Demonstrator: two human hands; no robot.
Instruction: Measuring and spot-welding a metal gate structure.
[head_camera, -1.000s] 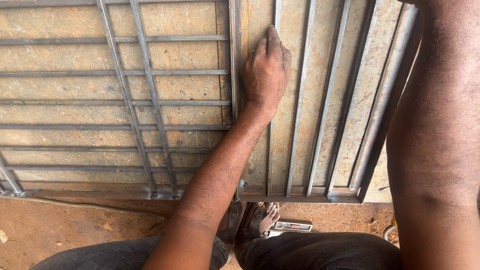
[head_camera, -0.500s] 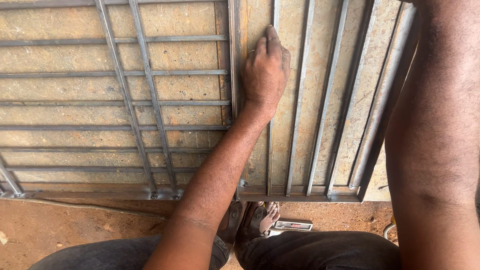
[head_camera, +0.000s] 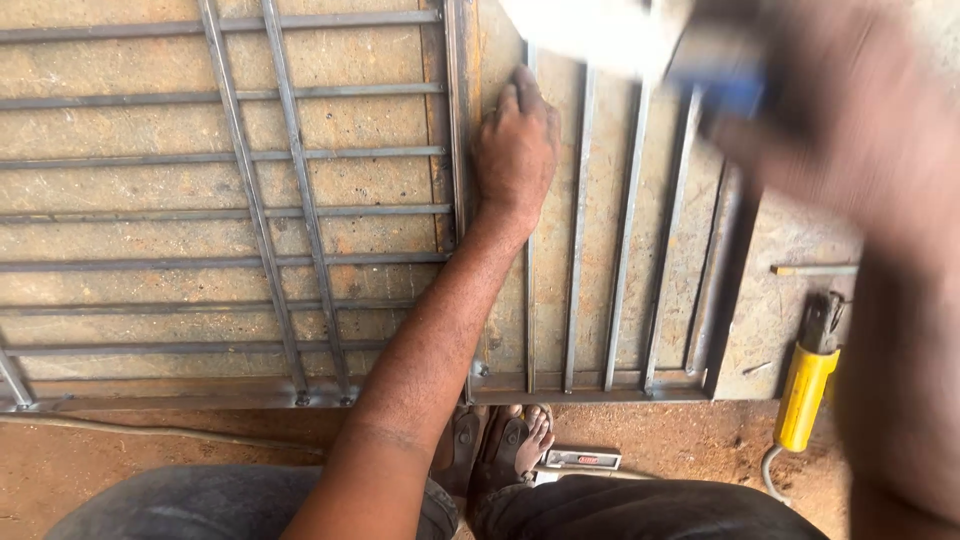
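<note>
A rusty steel gate frame of welded bars lies flat on a rusty metal sheet. My left hand rests palm down on it, fingers together along an upright bar beside the frame's thick middle post; it holds nothing. My right hand is a motion blur at the upper right, above the frame's right side. It seems closed on a blurred white and blue object, whose kind I cannot make out.
A yellow-handled welding electrode holder with its cable lies on the sheet right of the frame. A thin rod lies above it. My sandalled feet and a small flat box are on the dirt floor below the frame.
My right arm has swung up from the right edge into the upper right, now blurred and carrying a white and blue object. The yellow holder is uncovered. My left hand has not moved.
</note>
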